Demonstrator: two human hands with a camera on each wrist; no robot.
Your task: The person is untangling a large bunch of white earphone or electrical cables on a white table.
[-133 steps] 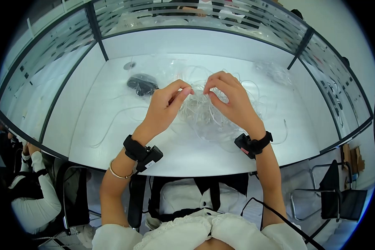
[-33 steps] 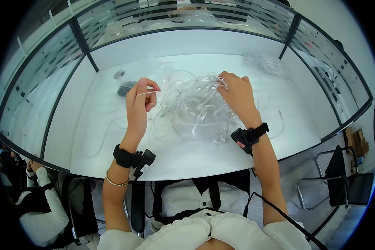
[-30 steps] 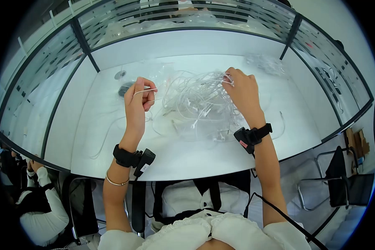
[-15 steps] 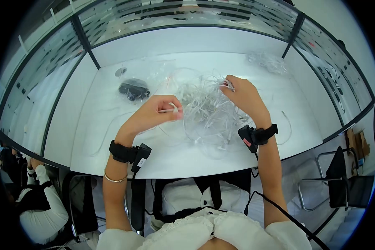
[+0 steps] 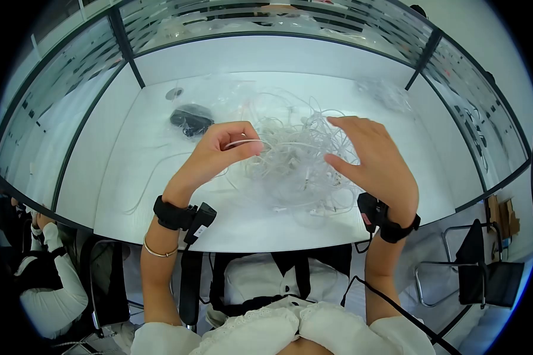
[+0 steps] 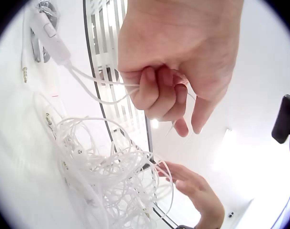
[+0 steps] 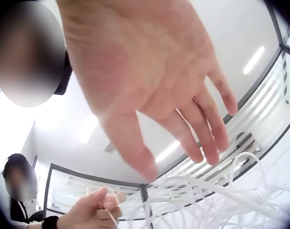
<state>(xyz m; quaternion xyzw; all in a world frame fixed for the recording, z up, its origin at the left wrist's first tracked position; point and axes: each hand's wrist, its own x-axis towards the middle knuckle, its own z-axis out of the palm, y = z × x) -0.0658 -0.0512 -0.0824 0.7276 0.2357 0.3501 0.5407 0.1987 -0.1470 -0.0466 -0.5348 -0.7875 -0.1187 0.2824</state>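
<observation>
A tangle of thin white cables [image 5: 302, 154] with small plugs lies mid-table. At its left side my left hand [image 5: 219, 154] curls its fingers round a white cable. The left wrist view shows this hand [image 6: 169, 71] above the tangle [image 6: 102, 167], with the cable [image 6: 95, 82] running from its curled fingers to a white inline piece [image 6: 52, 38]. At the tangle's right edge is my right hand [image 5: 382, 160], thumb and fingers apart. In the right wrist view its palm [image 7: 145, 71] faces the camera, fingers extended and holding nothing, with white cable loops [image 7: 216, 191] close below the fingertips.
A black item in clear plastic [image 5: 192, 120] lies at the table's back left, near a round grommet [image 5: 174, 93]. Clear plastic bags [image 5: 385, 94] are at the back right. Single cables lie at the left and right sides. Low partitions [image 5: 266, 56] surround the table; a seated person is at far left.
My right hand has let go of the cables it held, spread its fingers and come nearer the table's front. My left hand, first further left, has moved toward the tangle with its cable.
</observation>
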